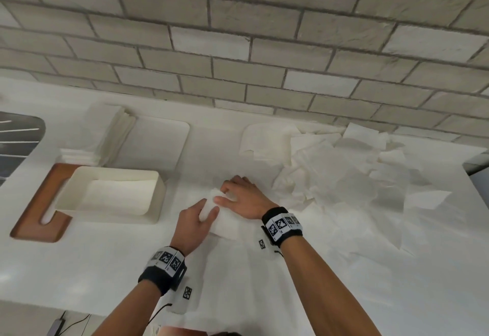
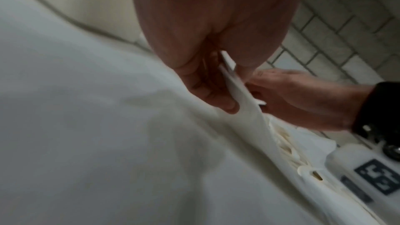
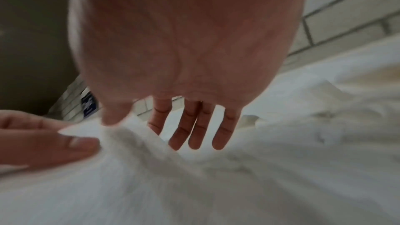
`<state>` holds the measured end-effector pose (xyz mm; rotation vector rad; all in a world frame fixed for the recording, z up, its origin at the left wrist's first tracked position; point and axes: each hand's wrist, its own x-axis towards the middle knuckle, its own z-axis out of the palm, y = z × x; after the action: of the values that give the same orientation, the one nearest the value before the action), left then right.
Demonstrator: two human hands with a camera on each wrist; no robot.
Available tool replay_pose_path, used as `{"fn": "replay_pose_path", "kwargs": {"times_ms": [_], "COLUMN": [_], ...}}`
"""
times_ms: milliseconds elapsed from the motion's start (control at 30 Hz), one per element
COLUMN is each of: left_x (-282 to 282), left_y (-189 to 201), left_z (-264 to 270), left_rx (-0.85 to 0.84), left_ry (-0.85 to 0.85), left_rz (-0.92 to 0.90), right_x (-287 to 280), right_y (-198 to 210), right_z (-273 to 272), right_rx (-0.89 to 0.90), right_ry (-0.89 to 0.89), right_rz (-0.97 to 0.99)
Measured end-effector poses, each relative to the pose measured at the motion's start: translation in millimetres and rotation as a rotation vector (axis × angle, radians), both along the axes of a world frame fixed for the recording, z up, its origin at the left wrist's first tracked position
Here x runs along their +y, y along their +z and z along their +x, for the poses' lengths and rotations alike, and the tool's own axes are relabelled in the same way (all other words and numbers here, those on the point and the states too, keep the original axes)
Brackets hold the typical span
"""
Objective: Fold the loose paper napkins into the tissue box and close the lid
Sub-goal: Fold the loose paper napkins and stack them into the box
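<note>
The left hand pinches the napkin edge; the right hand presses it flat-fingered on the counter. Corners should be aligned squarely before creasing, so it fits the tissue box.

Left hand pinching napkin edge between thumb and fingers; right hand just beyond, touching same napkin. White counter below, brick wall behind.
</note>
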<state>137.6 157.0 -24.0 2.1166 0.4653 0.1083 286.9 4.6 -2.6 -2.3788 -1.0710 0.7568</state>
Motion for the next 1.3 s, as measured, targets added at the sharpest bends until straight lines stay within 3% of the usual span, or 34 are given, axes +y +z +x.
{"fn": "replay_pose_path", "kwargs": {"times_ms": [133, 200, 367, 433, 567, 733, 833, 967, 1033, 1200, 1300], "left_x": [26, 42, 93, 120, 181, 235, 258, 289, 301, 301, 295], "left_y": [53, 83, 149, 165, 173, 158, 138, 102, 85, 63, 62], "left_z": [-5, -8, -25, -34, -57, -79, -88, -91, -90, -77, -70], "left_rx": [-0.11, -0.13, -0.184, -0.238, -0.302, -0.32, -0.263, -0.094, -0.006, 0.209, 0.301], "left_ry": [-0.104, -0.112, -0.007, 0.076, 0.221, 0.307, 0.335, 0.327, 0.288, 0.076, -0.034], "left_rz": [0.036, 0.066, 0.006, -0.036, -0.166, -0.3, -0.334, -0.037, 0.07, 0.451, 0.651], "right_x": [-1, 3, 29, 46, 103, 176, 203, 228, 237, 259, 269], "right_y": [21, 31, 47, 52, 68, 75, 61, 49, 47, 29, 22], "right_z": [-19, -30, -58, -69, -94, -121, -128, -126, -125, -132, -141], "right_rx": [0.524, 0.695, 0.74, 0.775, 0.959, 1.007, 0.896, 0.364, 0.129, -0.179, -0.323], "right_ry": [-0.137, -0.156, -0.225, -0.305, -0.599, -0.802, -0.917, -0.998, -0.922, -0.647, -0.573], "right_rz": [0.337, 0.438, 0.55, 0.69, 0.996, 0.963, 0.902, 0.697, 0.53, 0.11, 0.013]}}
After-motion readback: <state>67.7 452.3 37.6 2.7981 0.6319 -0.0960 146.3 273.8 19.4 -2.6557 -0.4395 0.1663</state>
